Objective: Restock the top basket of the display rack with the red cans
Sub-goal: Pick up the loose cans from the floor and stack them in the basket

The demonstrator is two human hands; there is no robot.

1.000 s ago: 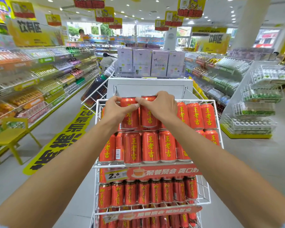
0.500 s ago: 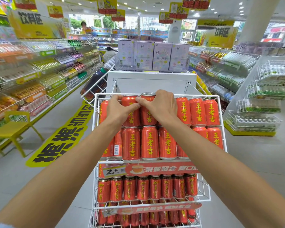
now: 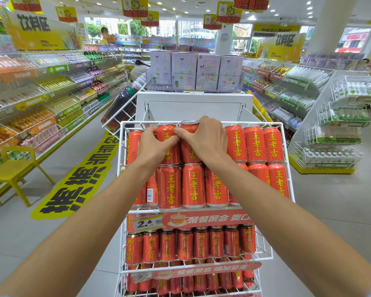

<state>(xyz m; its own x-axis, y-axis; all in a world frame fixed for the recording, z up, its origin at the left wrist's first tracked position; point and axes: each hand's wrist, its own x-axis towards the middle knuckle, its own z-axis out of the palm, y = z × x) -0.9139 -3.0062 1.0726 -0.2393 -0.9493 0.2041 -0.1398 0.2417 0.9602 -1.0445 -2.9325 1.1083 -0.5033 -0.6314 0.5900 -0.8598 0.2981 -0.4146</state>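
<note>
A white wire display rack stands in front of me, and its top basket [image 3: 123, 133] holds two rows of red cans with yellow characters. My left hand [image 3: 152, 146] rests on a back-row can [image 3: 169, 144], fingers curled over it. My right hand [image 3: 204, 138] lies on the neighbouring can [image 3: 190, 151], whose silver top shows above my fingers. Thumb and fingertips of the two hands meet between these cans. Three more red cans [image 3: 255, 144] stand at the back right, and a front row [image 3: 193, 185] fills the basket's near side.
Below the price strip [image 3: 146, 222], lower baskets hold darker red cans [image 3: 184, 243]. Behind the rack is a white stand [image 3: 193, 108] topped with lilac boxes [image 3: 195, 71]. Drink shelves line both aisles. A yellow chair [image 3: 13, 168] stands at the left, a wire rack [image 3: 341, 125] at the right.
Both hands with their two cans have settled lower into the back row, level with the neighbouring cans. The view has tilted slightly, lifting the rack in the frame.
</note>
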